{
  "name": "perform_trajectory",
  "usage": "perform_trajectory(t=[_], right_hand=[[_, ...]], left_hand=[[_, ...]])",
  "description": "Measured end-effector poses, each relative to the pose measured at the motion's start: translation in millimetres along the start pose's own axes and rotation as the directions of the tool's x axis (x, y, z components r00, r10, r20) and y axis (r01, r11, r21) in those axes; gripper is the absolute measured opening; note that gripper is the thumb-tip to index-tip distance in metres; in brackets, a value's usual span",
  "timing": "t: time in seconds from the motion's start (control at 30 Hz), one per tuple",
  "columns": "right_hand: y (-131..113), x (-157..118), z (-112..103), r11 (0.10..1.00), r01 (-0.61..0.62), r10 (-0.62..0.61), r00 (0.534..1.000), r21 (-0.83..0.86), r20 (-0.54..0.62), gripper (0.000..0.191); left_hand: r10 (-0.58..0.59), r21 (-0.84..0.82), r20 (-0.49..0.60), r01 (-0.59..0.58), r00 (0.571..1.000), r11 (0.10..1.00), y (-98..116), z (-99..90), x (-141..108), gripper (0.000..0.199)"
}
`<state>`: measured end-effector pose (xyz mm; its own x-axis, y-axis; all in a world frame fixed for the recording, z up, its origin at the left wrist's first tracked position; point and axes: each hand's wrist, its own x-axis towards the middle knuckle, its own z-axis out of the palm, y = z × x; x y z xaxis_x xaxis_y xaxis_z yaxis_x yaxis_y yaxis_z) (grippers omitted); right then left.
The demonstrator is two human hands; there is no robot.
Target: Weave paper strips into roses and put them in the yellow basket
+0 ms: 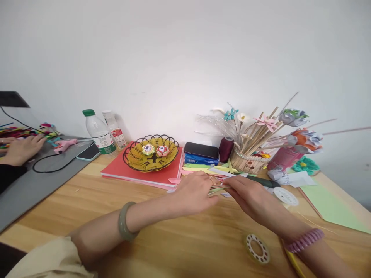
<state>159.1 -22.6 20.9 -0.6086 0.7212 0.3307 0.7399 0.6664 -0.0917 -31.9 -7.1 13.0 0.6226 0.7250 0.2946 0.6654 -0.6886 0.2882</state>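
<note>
Between my two hands is a thin bundle of paper strips [218, 188], seen edge-on; most of it is covered by my fingers. My left hand [195, 193], on the arm with a jade-coloured bangle [126, 221], is closed on its left end. My right hand [251, 193], below which a purple coil band [305, 240] circles the wrist, grips the right end with the fingers bent over it. Loose coloured paper strips [199, 168] lie on the table just behind my hands.
A yellow woven basket [136, 164] with two folded paper pieces rests on red paper [113, 170]. Bottles [100, 133] stand behind it. Right are a stick-filled pot [246, 164], paper flowers [305, 139], a white spool [286, 196] and a tape roll [257, 249]. A co-worker's hand [24, 148] is left.
</note>
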Motion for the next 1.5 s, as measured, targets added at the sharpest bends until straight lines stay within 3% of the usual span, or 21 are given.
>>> perform_trajectory(t=[0.1,0.2,0.33,0.4,0.43,0.5,0.57,0.67,0.77,0.87,1.0,1.13,1.23,1.3,1.37,1.43,1.5], right_hand=[[4.0,6.1,-9.1,0.999,0.007,-0.008,1.000,0.048,0.017,0.023],[9.4,13.6,-15.2,0.985,-0.052,0.048,0.998,0.162,0.027,0.023],[20.8,23.0,-18.5,0.969,-0.112,0.104,0.994,0.221,0.046,0.021],[26.9,26.0,-17.7,0.926,-0.173,0.171,0.985,0.336,0.038,0.027],[29.5,27.1,-16.7,0.862,-0.220,0.226,0.973,0.456,0.042,0.034],[33.3,28.3,-13.1,0.653,-0.294,0.327,0.941,0.698,0.091,0.049],[34.3,28.6,-8.1,0.489,-0.319,0.355,0.923,0.812,0.149,0.053],[29.8,27.9,-0.9,0.447,-0.318,0.327,0.928,0.836,0.178,0.049],[21.1,26.0,2.8,0.273,-0.298,0.272,0.936,0.915,0.224,0.047],[14.2,23.0,3.2,0.125,-0.298,0.247,0.933,0.946,0.261,0.059],[11.5,17.7,3.3,0.114,-0.310,0.258,0.927,0.944,0.273,0.067],[11.5,14.7,0.6,0.253,-0.309,0.322,0.920,0.917,0.222,0.062],[10.9,15.2,-8.3,0.446,-0.319,0.357,0.920,0.836,0.161,0.052],[10.2,14.8,-15.2,0.574,-0.339,0.363,0.921,0.745,0.140,0.043],[8.7,11.9,-19.1,0.691,-0.350,0.321,0.932,0.633,0.166,0.035],[5.3,6.0,-17.2,0.800,-0.309,0.232,0.950,0.515,0.210,0.028],[-0.2,-1.8,-9.7,0.879,-0.233,0.138,0.960,0.416,0.245,0.023]], left_hand=[[0.012,-0.026,0.052,-0.011,0.999,1.000,2.2,-2.8,10.7,0.034],[-0.075,-0.194,0.071,0.087,0.995,0.977,0.7,-2.8,19.3,0.032],[-0.199,-0.497,0.084,0.214,0.976,0.841,-5.1,1.1,28.0,0.028],[-0.221,-0.595,0.095,0.233,0.971,0.769,-8.5,3.3,31.8,0.030],[-0.227,-0.653,0.104,0.238,0.968,0.719,-10.1,4.2,33.5,0.031],[-0.230,-0.771,0.124,0.239,0.965,0.590,-12.4,6.1,36.1,0.034],[-0.221,-0.868,0.149,0.235,0.964,0.437,-13.6,8.8,37.2,0.037],[-0.177,-0.951,0.212,0.244,0.961,0.188,-13.7,15.8,36.5,0.041],[-0.119,-0.964,0.267,0.265,0.956,-0.031,-13.0,24.5,33.7,0.045],[-0.066,-0.937,0.318,0.303,0.946,-0.174,-11.8,30.2,30.1,0.043],[0.001,-0.888,0.385,0.370,0.923,-0.272,-8.9,32.9,25.2,0.041],[0.047,-0.845,0.432,0.423,0.900,-0.326,-5.4,32.3,20.7,0.034],[0.089,-0.820,0.474,0.476,0.876,-0.318,-5.5,26.0,19.5,0.022],[0.113,-0.828,0.502,0.514,0.857,-0.222,-7.8,19.2,19.2,0.017],[0.113,-0.860,0.508,0.510,0.854,0.014,-10.7,12.5,17.4,0.017],[0.033,-0.804,0.510,0.463,0.859,0.373,-12.1,8.8,12.6,0.018],[-0.055,-0.616,0.413,0.324,0.909,0.718,-11.1,10.1,4.9,0.018]])
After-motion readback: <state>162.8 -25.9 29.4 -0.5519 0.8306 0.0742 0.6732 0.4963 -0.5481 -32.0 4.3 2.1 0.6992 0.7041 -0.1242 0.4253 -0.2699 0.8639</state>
